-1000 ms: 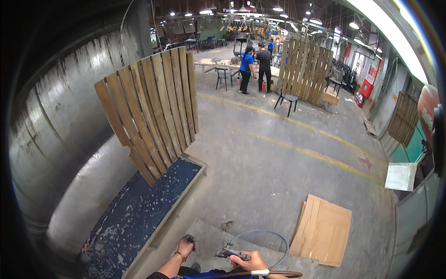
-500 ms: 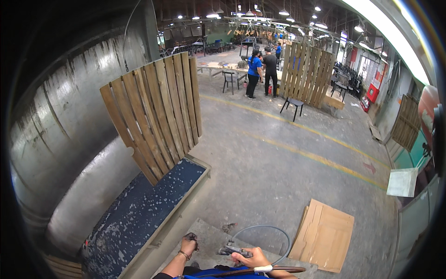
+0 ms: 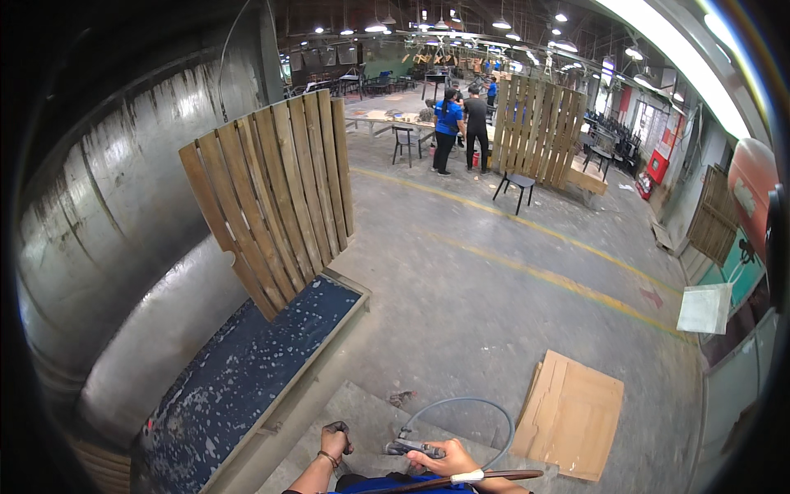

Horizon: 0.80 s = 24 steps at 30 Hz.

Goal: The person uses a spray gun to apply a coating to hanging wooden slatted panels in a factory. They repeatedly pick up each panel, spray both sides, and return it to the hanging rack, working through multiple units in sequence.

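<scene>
My right hand is closed around a dark spray gun, with a grey hose looping off it to the right. To its left, my left hand forms a fist with darkened fingers and a band at the wrist. Whatever that fist may contain is hidden. Ahead on the left hangs a slatted wooden panel, its lower corner over a long trough. Speckled dark blue liquid fills the trough. Neither hand touches the panel.
A curved metal wall rises behind the trough. Flattened cardboard lies on the floor at right. Farther off are a black stool, another slatted panel and people by a bench. A pale mask hangs at right.
My view has shifted slightly. My left fist sits a little lower in it and is turned somewhat differently. The spray gun stays in my right hand.
</scene>
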Available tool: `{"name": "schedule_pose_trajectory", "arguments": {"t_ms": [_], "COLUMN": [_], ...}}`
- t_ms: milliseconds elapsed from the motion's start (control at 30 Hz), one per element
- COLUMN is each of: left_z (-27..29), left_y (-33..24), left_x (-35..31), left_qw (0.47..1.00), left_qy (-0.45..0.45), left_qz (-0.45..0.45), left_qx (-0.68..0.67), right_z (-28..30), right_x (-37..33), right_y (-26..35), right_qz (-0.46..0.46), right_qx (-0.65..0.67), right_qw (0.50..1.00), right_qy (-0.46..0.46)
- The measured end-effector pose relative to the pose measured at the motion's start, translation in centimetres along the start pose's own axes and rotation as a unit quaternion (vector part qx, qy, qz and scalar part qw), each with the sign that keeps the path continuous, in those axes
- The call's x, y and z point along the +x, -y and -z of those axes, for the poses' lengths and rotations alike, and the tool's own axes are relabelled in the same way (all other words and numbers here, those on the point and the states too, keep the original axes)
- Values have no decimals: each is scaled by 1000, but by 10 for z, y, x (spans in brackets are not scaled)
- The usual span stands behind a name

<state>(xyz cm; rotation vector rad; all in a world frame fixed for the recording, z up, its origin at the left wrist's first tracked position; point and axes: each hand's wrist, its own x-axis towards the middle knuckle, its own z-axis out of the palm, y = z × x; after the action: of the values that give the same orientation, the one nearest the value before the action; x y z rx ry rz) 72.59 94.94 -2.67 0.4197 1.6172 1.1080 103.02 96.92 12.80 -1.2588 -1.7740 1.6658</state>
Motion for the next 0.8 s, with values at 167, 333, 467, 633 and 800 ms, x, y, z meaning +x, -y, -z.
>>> {"name": "schedule_pose_trajectory", "arguments": {"t_ms": [167,333,467,633,800], "left_z": [2,16,15,6,-2], "left_y": [-3,-1,10,10,2], "left_x": [-10,-17,-24,-24,-17], "left_qw": [999,999,999,999,998], "left_qy": [12,16,23,21,19], "left_qz": [-11,-7,-34,-42,-57], "left_qx": [-28,-40,-21,-4,-23], "right_z": [-7,-12,-12,-7,-2], "right_x": [-14,-12,-11,-16,-19], "right_y": [-2,-2,-5,-6,-4], "right_qz": [-4,43,60,57,42], "right_qx": [4,-22,-23,-14,15], "right_qw": [1000,999,998,998,999], "right_qy": [11,10,18,6,6]}}
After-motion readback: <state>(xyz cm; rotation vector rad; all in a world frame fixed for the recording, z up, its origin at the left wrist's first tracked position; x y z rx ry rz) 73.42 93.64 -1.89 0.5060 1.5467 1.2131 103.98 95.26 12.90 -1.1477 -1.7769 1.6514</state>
